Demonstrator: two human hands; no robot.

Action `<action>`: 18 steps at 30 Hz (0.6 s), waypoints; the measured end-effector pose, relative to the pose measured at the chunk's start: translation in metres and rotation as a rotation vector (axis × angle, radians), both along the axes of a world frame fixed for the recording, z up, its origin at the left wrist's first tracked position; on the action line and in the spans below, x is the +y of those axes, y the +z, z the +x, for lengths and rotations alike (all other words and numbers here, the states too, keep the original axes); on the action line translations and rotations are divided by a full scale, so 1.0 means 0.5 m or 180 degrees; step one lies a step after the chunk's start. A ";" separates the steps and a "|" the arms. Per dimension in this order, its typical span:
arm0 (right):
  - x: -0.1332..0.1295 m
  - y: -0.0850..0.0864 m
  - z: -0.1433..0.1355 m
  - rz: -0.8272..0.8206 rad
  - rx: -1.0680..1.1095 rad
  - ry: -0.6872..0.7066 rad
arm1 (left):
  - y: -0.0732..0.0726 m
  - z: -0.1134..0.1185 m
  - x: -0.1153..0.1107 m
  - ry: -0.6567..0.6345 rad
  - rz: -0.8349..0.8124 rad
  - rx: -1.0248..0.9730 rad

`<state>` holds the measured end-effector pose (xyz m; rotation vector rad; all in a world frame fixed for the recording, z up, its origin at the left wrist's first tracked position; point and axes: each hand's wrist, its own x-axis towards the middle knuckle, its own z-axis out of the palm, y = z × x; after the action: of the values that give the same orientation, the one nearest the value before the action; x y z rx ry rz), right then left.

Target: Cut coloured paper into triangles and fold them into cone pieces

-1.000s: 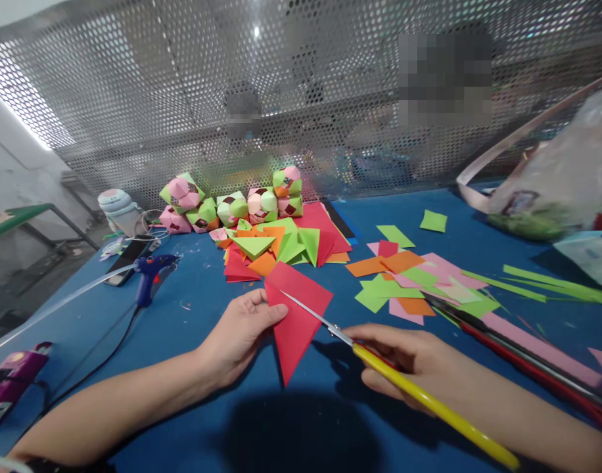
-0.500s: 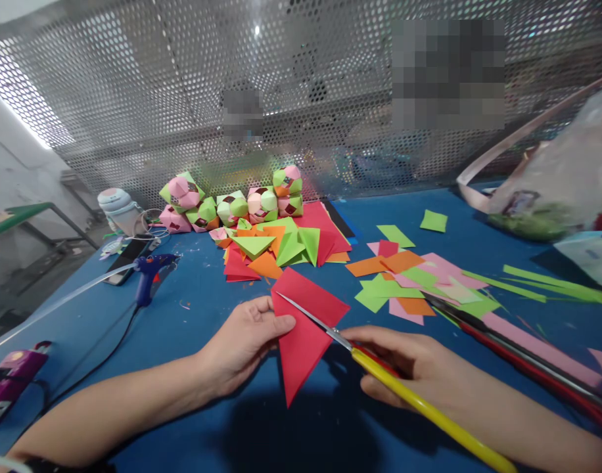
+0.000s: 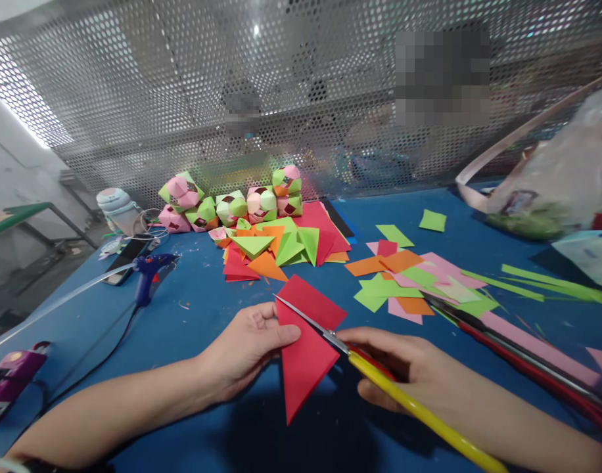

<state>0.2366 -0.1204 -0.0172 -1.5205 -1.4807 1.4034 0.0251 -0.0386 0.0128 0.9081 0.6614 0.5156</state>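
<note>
Perforated metal sheeting (image 3: 330,39) stands behind the blue table (image 3: 197,328), and patchwork paper balls (image 3: 232,209) sit in a row along its foot. In front of us, over the near part of the table, a piece of red paper (image 3: 308,361) hangs point down between the person's two hands. The left hand (image 3: 246,345) pinches its left edge, thumb flat on top. The right hand (image 3: 412,361) has its fingers curled around the yellow-handled scissors (image 3: 380,378); one blade lies slantwise across the paper, which is parted at its right edge. Just beyond is a heap of folded paper (image 3: 288,248), with loose cut pieces (image 3: 404,289) farther right. Over on the left, a blue glue gun (image 3: 146,279) rests near a phone (image 3: 126,259), and a purple power strip (image 3: 15,381) lies closer in.
</note>
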 end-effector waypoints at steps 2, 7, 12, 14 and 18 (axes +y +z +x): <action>0.000 -0.003 -0.001 0.0057 0.0044 -0.0003 | -0.001 0.000 0.000 -0.0025 0.0006 -0.0012; -0.001 -0.006 -0.004 0.0239 -0.0074 -0.0025 | -0.009 0.002 0.000 -0.0047 -0.0007 0.0004; 0.013 -0.003 0.011 0.0550 -0.0480 -0.0291 | -0.014 0.002 0.019 0.0231 0.0031 0.0211; 0.018 -0.003 0.024 0.0748 -0.0933 -0.0342 | -0.011 -0.002 0.039 0.0530 0.0143 0.0340; 0.007 -0.003 0.048 0.0862 -0.1718 0.0381 | -0.005 -0.009 0.089 0.1262 0.0368 0.0265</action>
<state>0.2605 -0.1167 -0.0189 -1.7325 -2.0147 0.8318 0.0205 0.0058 0.0102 0.9135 0.9018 0.8800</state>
